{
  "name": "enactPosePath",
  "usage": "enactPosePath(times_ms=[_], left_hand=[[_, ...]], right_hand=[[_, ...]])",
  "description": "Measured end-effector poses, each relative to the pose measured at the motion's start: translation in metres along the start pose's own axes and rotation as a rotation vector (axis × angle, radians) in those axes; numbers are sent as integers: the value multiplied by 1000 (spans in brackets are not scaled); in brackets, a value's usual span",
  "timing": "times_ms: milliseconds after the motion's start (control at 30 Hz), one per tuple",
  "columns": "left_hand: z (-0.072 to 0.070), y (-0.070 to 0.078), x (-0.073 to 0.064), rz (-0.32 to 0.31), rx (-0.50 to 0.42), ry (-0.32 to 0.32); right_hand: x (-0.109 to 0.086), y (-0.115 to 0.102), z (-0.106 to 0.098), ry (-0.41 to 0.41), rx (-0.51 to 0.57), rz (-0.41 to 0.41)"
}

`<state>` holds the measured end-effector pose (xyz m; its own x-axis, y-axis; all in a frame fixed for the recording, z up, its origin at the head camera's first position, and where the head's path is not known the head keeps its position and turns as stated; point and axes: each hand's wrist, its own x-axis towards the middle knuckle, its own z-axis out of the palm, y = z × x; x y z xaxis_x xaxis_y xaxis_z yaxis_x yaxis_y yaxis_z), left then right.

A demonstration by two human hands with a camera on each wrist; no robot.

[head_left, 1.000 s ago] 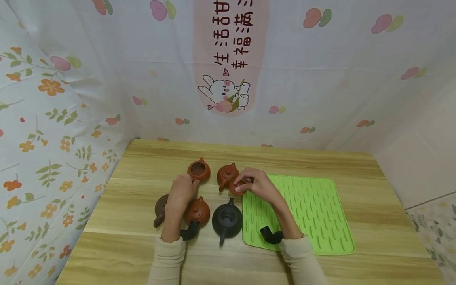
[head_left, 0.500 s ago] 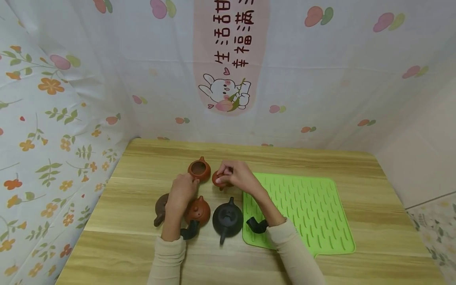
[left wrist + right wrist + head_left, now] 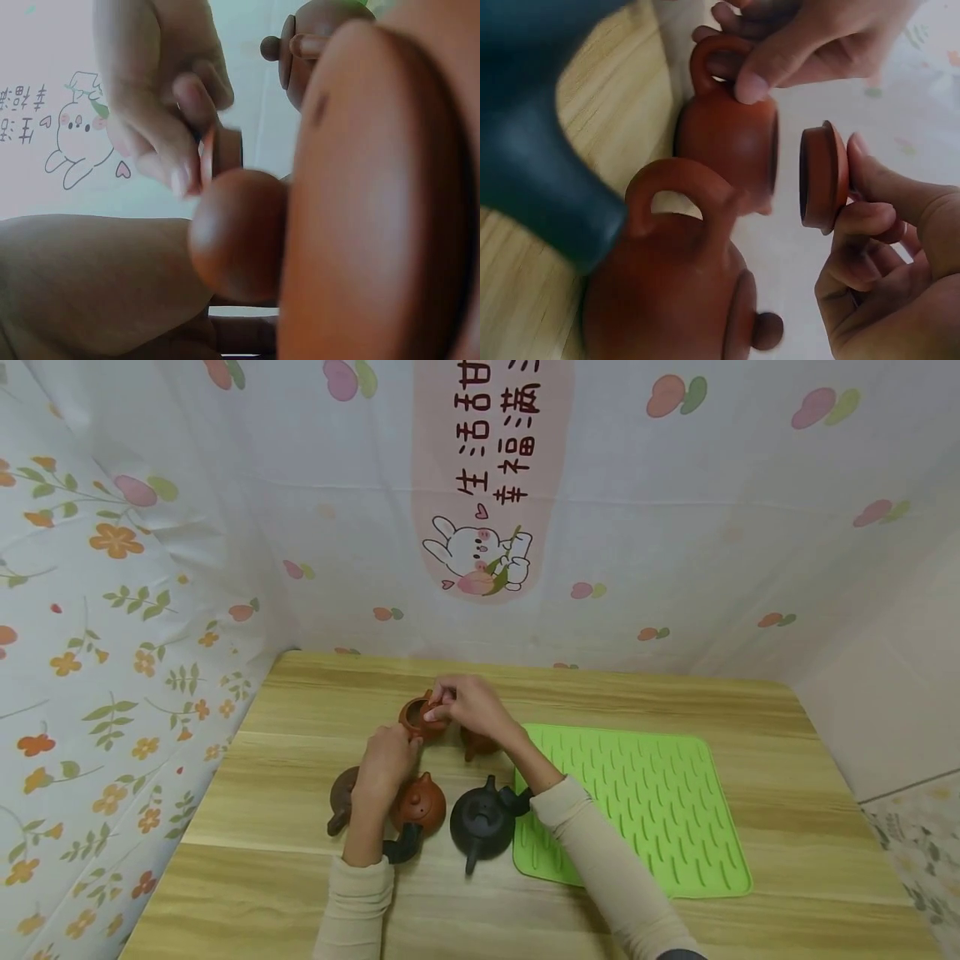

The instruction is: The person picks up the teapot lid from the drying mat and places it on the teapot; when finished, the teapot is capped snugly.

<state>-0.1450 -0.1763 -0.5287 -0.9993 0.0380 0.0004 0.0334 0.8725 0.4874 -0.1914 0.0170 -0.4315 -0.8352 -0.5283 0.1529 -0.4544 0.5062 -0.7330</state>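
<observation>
My left hand (image 3: 386, 756) grips the looped handle of an uncovered reddish clay teapot (image 3: 724, 142), its thumb lying on the body near the handle. Between thumb and fingers, my right hand (image 3: 474, 706) pinches a round reddish teapot lid (image 3: 821, 176). The lid is just apart from the teapot's round opening in the right wrist view. A lidded reddish teapot (image 3: 660, 292) sits beside the uncovered one, partly hidden under my right hand in the head view. Close to the left wrist camera looms another lidded reddish teapot (image 3: 375, 210) with a ball knob (image 3: 240, 232).
Near my left forearm stand a brown teapot (image 3: 343, 789) and a reddish lidded teapot (image 3: 427, 802). A black teapot (image 3: 480, 827) is between the forearms. To the right lies a green ridged mat (image 3: 637, 810). Printed cloth (image 3: 630, 552) hangs behind the wooden table (image 3: 810, 827).
My right hand has carried the lid leftward from the mat's edge, across the lidded teapot, to the uncovered teapot. My left hand has stayed at that teapot's handle.
</observation>
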Motion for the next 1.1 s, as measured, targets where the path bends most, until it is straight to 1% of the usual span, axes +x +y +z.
enactPosePath(times_ms=[100, 233, 333, 367, 467, 500, 567, 600, 700, 767, 800, 833, 933, 1000, 1100], left_hand=[[2, -1, 0, 8, 3, -2], [2, 5, -3, 27, 8, 6], [-5, 14, -8, 40, 19, 15], [-7, 16, -8, 38, 24, 17], [-17, 27, -15, 45, 41, 30], [-19, 29, -16, 56, 50, 43], [-20, 32, -16, 57, 45, 38], [-25, 35, -19, 69, 46, 45], [-15, 25, -12, 65, 29, 32], [-5, 16, -5, 57, 24, 6], [0, 11, -1, 61, 27, 2], [9, 3, 5, 52, 25, -9], [18, -6, 12, 61, 32, -28], [18, -8, 11, 63, 25, -37], [7, -3, 5, 55, 5, -74]], right_hand=[[8, 1, 7, -3, -18, 10], [14, 2, 13, -18, -20, 44], [15, 1, 15, -24, -35, 48], [16, 0, 15, -25, -45, 43], [17, -1, 15, -31, -77, 22], [17, -2, 15, -33, -84, 19], [18, -2, 15, -36, -105, 18], [18, -2, 15, -38, -115, 22], [18, -2, 16, -41, -135, 34], [17, -2, 17, -42, -140, 49], [17, -1, 17, -42, -137, 54], [17, -1, 17, -44, -133, 58], [16, 0, 16, -65, -103, 64], [15, 1, 14, -109, -66, 46], [6, 2, 4, -206, -10, 1]])
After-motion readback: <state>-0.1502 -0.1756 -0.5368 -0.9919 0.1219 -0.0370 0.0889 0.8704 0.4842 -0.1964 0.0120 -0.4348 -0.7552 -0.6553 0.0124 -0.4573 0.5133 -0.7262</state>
